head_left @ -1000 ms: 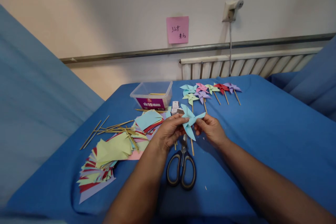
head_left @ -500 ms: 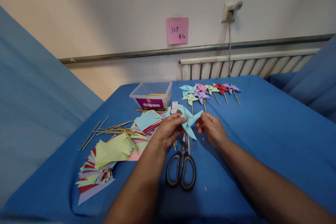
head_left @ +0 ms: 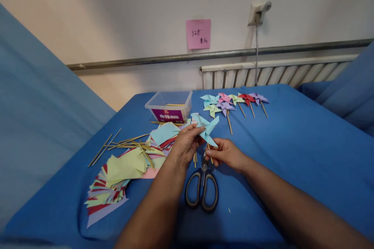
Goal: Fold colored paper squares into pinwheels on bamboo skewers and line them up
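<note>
Fingers of the left hand (head_left: 186,144) pinch the blue pinwheel (head_left: 205,127); the right hand (head_left: 226,153) grips its stick.

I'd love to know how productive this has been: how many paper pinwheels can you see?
8. One light blue pinwheel is held in the hands. Seven finished pinwheels lie clustered on the blue cloth beyond, near the radiator; overlaps may hide another.

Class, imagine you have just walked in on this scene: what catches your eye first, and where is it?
First, the light blue paper pinwheel at the centre, pinched by the left hand, with the right hand at its stick just below. Next, the row of finished pinwheels lying behind on the blue cloth. Then the fanned pile of coloured paper squares at left, and the scissors under the hands.
</note>
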Demonstrator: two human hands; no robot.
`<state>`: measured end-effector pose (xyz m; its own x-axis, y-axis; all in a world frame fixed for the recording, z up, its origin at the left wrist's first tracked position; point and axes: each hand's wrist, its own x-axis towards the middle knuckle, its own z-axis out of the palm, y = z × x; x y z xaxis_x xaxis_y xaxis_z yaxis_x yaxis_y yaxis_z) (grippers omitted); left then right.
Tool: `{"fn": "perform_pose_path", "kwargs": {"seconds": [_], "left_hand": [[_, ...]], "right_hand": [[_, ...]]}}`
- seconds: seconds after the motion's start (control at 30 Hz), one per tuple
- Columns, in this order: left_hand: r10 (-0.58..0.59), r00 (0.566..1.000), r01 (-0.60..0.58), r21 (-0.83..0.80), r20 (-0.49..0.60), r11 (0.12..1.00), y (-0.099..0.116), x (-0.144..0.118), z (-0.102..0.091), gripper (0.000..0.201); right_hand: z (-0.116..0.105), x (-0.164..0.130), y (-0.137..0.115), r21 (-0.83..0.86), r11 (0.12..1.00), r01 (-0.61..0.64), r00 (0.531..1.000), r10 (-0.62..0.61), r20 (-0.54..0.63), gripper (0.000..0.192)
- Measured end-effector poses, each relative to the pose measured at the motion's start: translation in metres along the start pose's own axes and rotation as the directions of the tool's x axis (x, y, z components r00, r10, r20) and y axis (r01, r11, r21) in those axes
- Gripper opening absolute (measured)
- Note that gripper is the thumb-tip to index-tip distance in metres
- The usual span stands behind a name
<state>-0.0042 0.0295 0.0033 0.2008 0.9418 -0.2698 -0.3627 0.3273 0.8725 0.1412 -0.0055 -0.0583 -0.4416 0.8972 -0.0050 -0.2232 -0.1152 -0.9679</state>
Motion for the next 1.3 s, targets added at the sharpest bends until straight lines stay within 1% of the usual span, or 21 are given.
{"fn": "perform_pose_path", "kwargs": {"seconds": [0.07, 0.3, 0.5, 0.57, 0.67, 0.77, 0.87, 1.0, 1.13, 1.23, 1.3], "left_hand": [[-0.001, 1.000, 0.001, 0.005, 0.011, 1.000, 0.000, -0.001, 0.001, 0.025], [-0.004, 1.000, 0.004, 0.006, -0.019, 1.000, 0.000, -0.002, -0.001, 0.026], [0.084, 0.986, -0.090, -0.037, -0.147, 0.995, -0.001, 0.001, -0.003, 0.025], [0.101, 0.985, -0.108, -0.041, -0.140, 0.993, -0.003, 0.002, -0.002, 0.024], [0.126, 0.988, -0.128, -0.026, -0.085, 0.991, -0.006, 0.002, -0.001, 0.023], [0.126, 0.992, -0.127, -0.017, -0.030, 0.992, -0.007, 0.002, 0.001, 0.021], [0.154, 0.988, -0.154, -0.011, -0.002, 0.988, -0.006, 0.002, 0.002, 0.021], [0.172, 0.984, -0.172, 0.004, -0.041, 0.985, -0.007, 0.001, 0.004, 0.022], [0.151, 0.986, -0.148, 0.040, -0.069, 0.988, -0.007, 0.001, 0.006, 0.023], [0.122, 0.988, -0.118, 0.046, -0.090, 0.992, -0.006, 0.001, 0.006, 0.024], [0.127, 0.987, -0.122, 0.052, -0.094, 0.991, -0.006, 0.002, 0.005, 0.023]], "right_hand": [[0.000, 0.001, 0.001, -0.008, 1.000, 0.002, 1.000, -0.002, -0.014, 0.034], [0.000, 0.000, -0.004, 0.000, 1.000, 0.004, 0.999, -0.004, -0.047, 0.035], [-0.004, 0.002, 0.002, 0.012, 1.000, 0.024, 0.995, -0.023, -0.092, 0.033], [-0.005, 0.003, 0.004, 0.033, 0.999, 0.025, 0.995, -0.022, -0.096, 0.032], [-0.006, 0.004, 0.004, 0.029, 0.999, 0.021, 0.994, -0.018, -0.103, 0.033], [-0.007, 0.003, 0.003, 0.014, 1.000, 0.020, 0.994, -0.019, -0.110, 0.033], [-0.007, 0.003, 0.004, 0.012, 1.000, 0.022, 0.995, -0.021, -0.095, 0.034], [-0.008, 0.004, 0.007, 0.018, 1.000, 0.014, 0.997, -0.012, -0.082, 0.034], [-0.006, 0.004, 0.003, 0.011, 1.000, -0.012, 0.998, 0.012, -0.067, 0.036], [-0.003, 0.005, -0.001, 0.018, 1.000, -0.010, 0.998, 0.011, -0.057, 0.039], [-0.003, 0.006, -0.001, 0.027, 1.000, -0.007, 0.998, 0.008, -0.057, 0.039]]}}
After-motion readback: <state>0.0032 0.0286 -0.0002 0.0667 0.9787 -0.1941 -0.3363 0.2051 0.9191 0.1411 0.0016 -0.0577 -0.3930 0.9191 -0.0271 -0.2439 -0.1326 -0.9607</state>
